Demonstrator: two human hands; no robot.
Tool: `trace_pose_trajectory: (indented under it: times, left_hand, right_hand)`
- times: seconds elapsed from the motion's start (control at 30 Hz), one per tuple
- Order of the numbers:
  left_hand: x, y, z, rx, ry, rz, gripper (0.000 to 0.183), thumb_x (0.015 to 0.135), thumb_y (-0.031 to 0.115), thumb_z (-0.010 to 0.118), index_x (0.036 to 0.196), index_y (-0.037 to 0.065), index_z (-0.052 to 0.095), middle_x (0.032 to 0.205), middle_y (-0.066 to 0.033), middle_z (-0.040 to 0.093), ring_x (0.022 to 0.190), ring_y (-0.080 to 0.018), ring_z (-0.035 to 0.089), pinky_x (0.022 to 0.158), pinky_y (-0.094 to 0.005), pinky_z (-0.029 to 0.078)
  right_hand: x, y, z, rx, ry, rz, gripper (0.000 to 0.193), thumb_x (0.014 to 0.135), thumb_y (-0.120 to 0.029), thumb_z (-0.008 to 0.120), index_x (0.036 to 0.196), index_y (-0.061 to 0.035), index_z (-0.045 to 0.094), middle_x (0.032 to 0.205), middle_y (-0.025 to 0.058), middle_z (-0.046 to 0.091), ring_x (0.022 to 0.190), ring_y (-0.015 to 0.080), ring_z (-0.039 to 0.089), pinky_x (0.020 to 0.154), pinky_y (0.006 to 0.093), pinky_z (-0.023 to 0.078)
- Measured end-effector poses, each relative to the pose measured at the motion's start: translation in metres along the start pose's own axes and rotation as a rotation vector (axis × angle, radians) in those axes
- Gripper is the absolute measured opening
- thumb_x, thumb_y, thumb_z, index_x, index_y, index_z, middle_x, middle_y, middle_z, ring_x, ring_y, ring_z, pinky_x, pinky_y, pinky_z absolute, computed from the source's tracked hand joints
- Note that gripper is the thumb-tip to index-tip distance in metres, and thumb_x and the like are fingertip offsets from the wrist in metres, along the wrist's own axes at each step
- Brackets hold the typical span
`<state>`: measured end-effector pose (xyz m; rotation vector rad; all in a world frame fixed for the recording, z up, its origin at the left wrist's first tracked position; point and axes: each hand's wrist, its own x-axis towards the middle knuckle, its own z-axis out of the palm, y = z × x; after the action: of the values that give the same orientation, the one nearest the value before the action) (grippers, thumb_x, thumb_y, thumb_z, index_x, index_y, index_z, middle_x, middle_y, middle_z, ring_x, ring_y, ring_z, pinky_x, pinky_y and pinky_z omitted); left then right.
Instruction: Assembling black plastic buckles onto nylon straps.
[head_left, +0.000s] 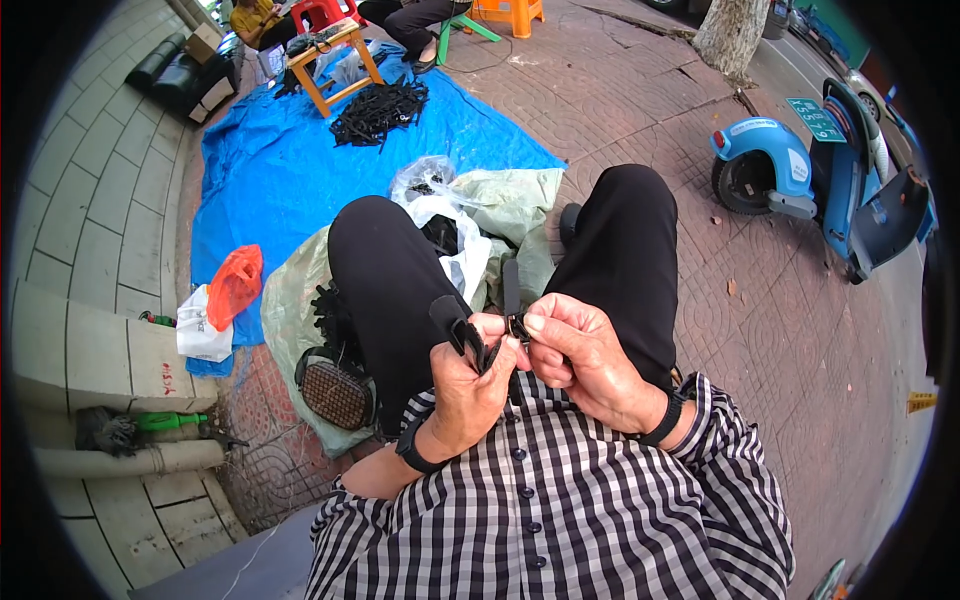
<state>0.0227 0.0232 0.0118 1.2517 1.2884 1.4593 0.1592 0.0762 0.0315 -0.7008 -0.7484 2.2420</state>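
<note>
In front of my lap my two hands meet over small black strap pieces. My left hand (470, 395) is closed round a folded black strap (446, 318), whose flat end sticks up past the fingers. Between the fingertips of both hands is a small shiny black piece, perhaps a buckle, too small to make out well. A flat black strap (511, 285) stands upright from it. My right hand (590, 360) pinches this piece between thumb and forefinger, the other fingers curled in. Below my knees, a white plastic bag (463, 262) holds black pieces.
A blue tarp (290, 170) spreads ahead, with a heap of black straps (380, 112) beside a wooden stool (335, 68). Pale green sacking (290, 300) lies under my legs. An orange-red bag (235, 288) sits at left. A blue scooter (770, 165) is parked right. Two people sit far off.
</note>
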Motion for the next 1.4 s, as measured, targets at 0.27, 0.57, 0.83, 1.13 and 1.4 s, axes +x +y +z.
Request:
trace_pose_trajectory:
  times: [0.27,0.57,0.83,1.13,1.4]
  left_hand:
    - [-0.001,0.001,0.001,0.048,0.002,0.021,0.004,0.085,0.001,0.055,0.083,-0.001,0.052,0.061,-0.0053,0.059,0.056,-0.0075,0.055,0.053,-0.0225,0.044]
    - [-0.014,-0.005,0.0,0.071,-0.09,0.092,0.005,0.087,0.001,0.051,0.089,-0.003,0.05,0.07,-0.0055,0.057,0.064,-0.008,0.054,0.058,-0.0199,0.042]
    - [-0.009,-0.004,0.0,-0.029,-0.029,-0.008,0.01,0.082,0.002,0.061,0.08,0.0,0.051,0.06,0.0006,0.051,0.053,-0.0031,0.044,0.049,-0.0197,0.037]
    - [-0.008,-0.005,-0.008,0.197,-0.192,0.321,0.012,0.079,0.006,0.066,0.081,0.001,0.056,0.057,-0.0041,0.052,0.047,-0.0118,0.05,0.045,-0.0254,0.04]
    - [-0.005,-0.001,-0.006,0.115,-0.37,0.327,0.011,0.077,0.003,0.066,0.083,0.0,0.057,0.057,-0.0077,0.052,0.045,-0.0165,0.049,0.044,-0.0278,0.037]
  right_hand:
    - [0.002,0.0,-0.003,0.052,-0.008,0.042,0.009,0.09,-0.012,0.054,0.084,-0.0043,0.052,0.06,0.0033,0.051,0.043,0.0021,0.032,0.038,0.0166,0.022]
    - [0.003,0.002,-0.004,-0.085,-0.046,-0.09,0.016,0.089,-0.017,0.056,0.095,-0.0023,0.055,0.06,-0.0018,0.048,0.046,0.0019,0.037,0.04,0.017,0.025]
    - [0.007,0.003,-0.007,-0.285,-0.115,-0.157,0.019,0.09,-0.018,0.056,0.099,-0.0005,0.058,0.064,-0.0043,0.05,0.052,0.0001,0.037,0.046,0.0158,0.027]
    - [-0.004,-0.015,-0.02,-0.147,-0.232,0.156,0.009,0.086,-0.009,0.059,0.088,-0.0024,0.054,0.062,-0.0052,0.043,0.047,0.0015,0.031,0.042,0.0186,0.022]
    - [-0.016,-0.011,-0.025,-0.09,-0.168,0.151,0.012,0.086,-0.013,0.061,0.087,-0.0034,0.053,0.062,-0.0044,0.046,0.048,0.0027,0.032,0.043,0.0183,0.024]
